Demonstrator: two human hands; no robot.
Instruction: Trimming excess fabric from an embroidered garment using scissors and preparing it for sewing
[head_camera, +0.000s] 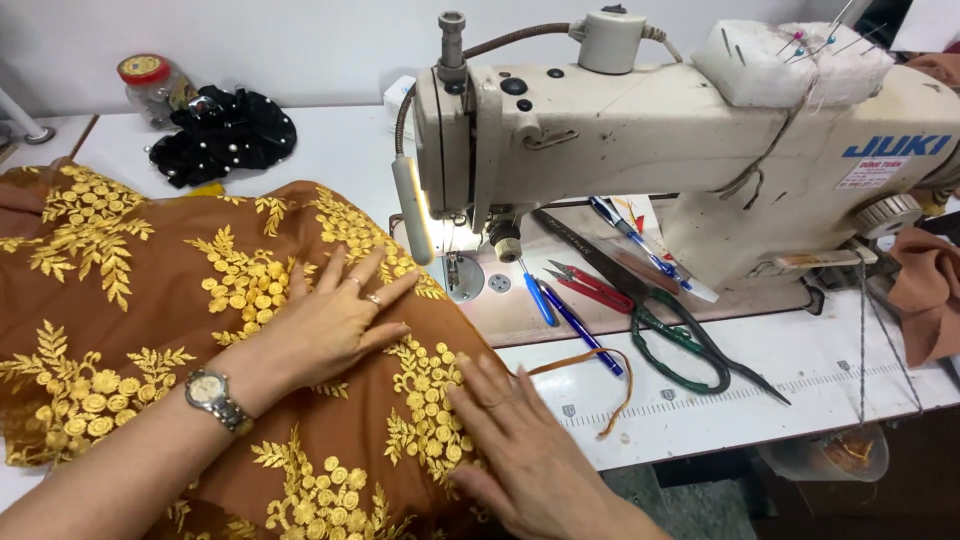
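Brown embroidered fabric (150, 300) under two flat hands, left hand (330, 320), right hand (525, 445), grip open, clasping nothing; two blue pens (560, 315), one scissors (690, 345) on surface (800, 370)

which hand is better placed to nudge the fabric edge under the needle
Left, probably. The left hand lies flat on the brown embroidered fabric, fingertips close to the needle. The right hand presses the fabric further back, near the table edge.

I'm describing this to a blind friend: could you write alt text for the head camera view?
Both hands, left hand and right hand, press flat on brown fabric with gold floral embroidery beside the needle of a cream industrial sewing machine. On the white table lie green-handled scissors, red thread snips and blue pens; a pincushion tops the machine.
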